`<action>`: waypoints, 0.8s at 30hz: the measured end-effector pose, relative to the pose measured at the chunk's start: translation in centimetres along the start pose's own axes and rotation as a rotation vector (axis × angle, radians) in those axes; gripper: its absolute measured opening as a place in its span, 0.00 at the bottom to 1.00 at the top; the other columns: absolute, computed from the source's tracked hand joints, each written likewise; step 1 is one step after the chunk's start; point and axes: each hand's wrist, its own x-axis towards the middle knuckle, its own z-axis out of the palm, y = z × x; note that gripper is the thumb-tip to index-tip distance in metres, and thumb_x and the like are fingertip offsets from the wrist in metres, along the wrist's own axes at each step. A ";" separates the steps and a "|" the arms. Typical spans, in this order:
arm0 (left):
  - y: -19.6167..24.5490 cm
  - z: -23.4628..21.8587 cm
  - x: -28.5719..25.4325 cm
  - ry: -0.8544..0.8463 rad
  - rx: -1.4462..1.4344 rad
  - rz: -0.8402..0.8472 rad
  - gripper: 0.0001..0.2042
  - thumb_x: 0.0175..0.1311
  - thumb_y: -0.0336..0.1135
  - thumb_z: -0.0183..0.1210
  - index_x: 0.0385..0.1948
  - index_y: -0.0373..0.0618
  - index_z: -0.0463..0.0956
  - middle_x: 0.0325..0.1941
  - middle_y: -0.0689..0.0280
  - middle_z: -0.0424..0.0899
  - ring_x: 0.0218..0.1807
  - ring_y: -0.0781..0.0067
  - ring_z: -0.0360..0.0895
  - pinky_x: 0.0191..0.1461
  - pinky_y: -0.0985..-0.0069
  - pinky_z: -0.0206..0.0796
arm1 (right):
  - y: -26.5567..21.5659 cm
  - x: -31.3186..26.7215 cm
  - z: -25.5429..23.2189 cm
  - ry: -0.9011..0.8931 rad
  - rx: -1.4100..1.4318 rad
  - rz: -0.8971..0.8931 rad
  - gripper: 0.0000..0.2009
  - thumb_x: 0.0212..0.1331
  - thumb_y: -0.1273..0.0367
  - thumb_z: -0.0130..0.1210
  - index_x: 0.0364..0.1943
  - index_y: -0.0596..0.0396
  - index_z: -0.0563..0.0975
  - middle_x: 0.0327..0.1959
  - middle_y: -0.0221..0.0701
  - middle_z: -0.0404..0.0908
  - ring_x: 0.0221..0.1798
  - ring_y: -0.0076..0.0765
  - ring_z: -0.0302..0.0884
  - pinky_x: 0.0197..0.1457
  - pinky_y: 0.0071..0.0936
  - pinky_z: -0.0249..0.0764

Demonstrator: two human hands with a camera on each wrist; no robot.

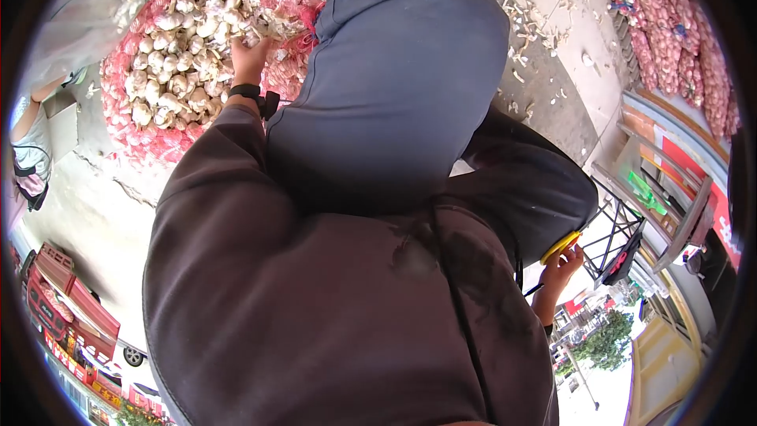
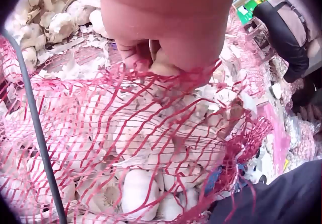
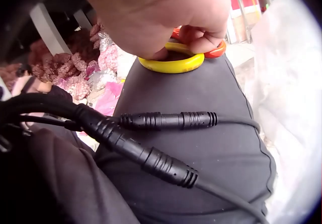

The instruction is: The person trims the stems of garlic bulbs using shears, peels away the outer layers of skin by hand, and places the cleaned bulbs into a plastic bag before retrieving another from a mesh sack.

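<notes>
My left hand (image 1: pixel 251 61) is at the right side of a heap of garlic bulbs (image 1: pixel 169 71) lying on a red mesh bag (image 2: pixel 100 103). In the left wrist view its curled fingers grip the bag's netting, with strands drawn up to the fingertips; the fingertips are partly hidden. More bulbs show through the mesh below them. Down by my right leg, my right hand (image 1: pixel 561 267) holds scissors with yellow and red loop handles (image 3: pixel 173 65), fingers curled through the loops. The scissors rest close over the dark trouser leg (image 3: pixel 186 93), and their blades are hidden.
Garlic skins and stalk scraps (image 1: pixel 544 20) litter the floor. Full mesh sacks (image 1: pixel 670 39) are stacked at the far right. A clear plastic bag (image 1: pixel 87 24) of bulbs stands at upper left, another person's arm (image 1: pixel 27 118) below it. Black cables (image 3: pixel 166 158) cross the right wrist view.
</notes>
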 end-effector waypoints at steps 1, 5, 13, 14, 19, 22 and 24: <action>0.2 0.2 1.0 -0.091 -0.297 -0.164 0.22 0.53 0.39 0.68 0.46 0.36 0.73 0.41 0.64 0.81 0.40 0.67 0.79 0.44 0.71 0.72 | 0.7 0.1 -0.1 -0.043 0.066 0.047 0.20 0.65 0.74 0.50 0.60 0.60 0.62 0.38 0.32 0.74 0.33 0.23 0.71 0.39 0.20 0.69; 9.3 -2.0 1.6 -0.437 -0.904 -0.390 0.13 0.64 0.36 0.59 0.47 0.40 0.74 0.44 0.63 0.78 0.44 0.69 0.76 0.53 0.61 0.76 | -0.6 -0.1 -0.7 -0.209 0.025 0.141 0.17 0.67 0.73 0.49 0.57 0.62 0.64 0.35 0.35 0.78 0.36 0.23 0.74 0.39 0.22 0.70; 28.4 -6.3 -1.1 -1.040 -1.343 -0.041 0.22 0.63 0.34 0.50 0.57 0.31 0.65 0.59 0.43 0.70 0.60 0.46 0.72 0.61 0.60 0.72 | 1.5 0.3 -0.4 -0.152 0.136 0.026 0.14 0.63 0.80 0.45 0.52 0.61 0.63 0.41 0.37 0.76 0.40 0.29 0.77 0.44 0.23 0.72; 30.3 -6.4 -1.5 -1.028 -1.282 0.002 0.21 0.64 0.35 0.49 0.57 0.33 0.65 0.59 0.45 0.71 0.59 0.47 0.72 0.60 0.61 0.72 | 1.6 0.2 -0.2 -0.141 0.159 0.008 0.14 0.63 0.80 0.45 0.52 0.60 0.63 0.40 0.37 0.76 0.40 0.29 0.77 0.44 0.23 0.72; 40.9 -5.1 -6.4 -1.019 -1.050 0.222 0.16 0.73 0.38 0.46 0.55 0.39 0.67 0.53 0.54 0.75 0.51 0.55 0.76 0.49 0.69 0.74 | 1.4 0.6 -1.1 -0.125 0.201 -0.084 0.12 0.57 0.81 0.48 0.46 0.60 0.68 0.34 0.32 0.76 0.35 0.24 0.75 0.41 0.22 0.71; 47.7 -3.6 -12.8 -0.981 -0.889 0.416 0.14 0.74 0.37 0.47 0.53 0.39 0.69 0.48 0.58 0.78 0.45 0.63 0.78 0.45 0.71 0.74 | -2.7 0.2 -2.0 -0.056 0.230 -0.164 0.13 0.52 0.84 0.51 0.43 0.60 0.71 0.34 0.30 0.76 0.34 0.22 0.73 0.40 0.21 0.71; 50.4 -1.6 -16.8 -1.052 -0.850 0.504 0.13 0.74 0.38 0.49 0.51 0.39 0.70 0.46 0.59 0.79 0.43 0.66 0.79 0.42 0.72 0.73 | -4.3 0.5 -1.8 -0.061 0.395 -0.290 0.15 0.50 0.84 0.51 0.43 0.60 0.70 0.31 0.30 0.74 0.32 0.24 0.71 0.39 0.21 0.70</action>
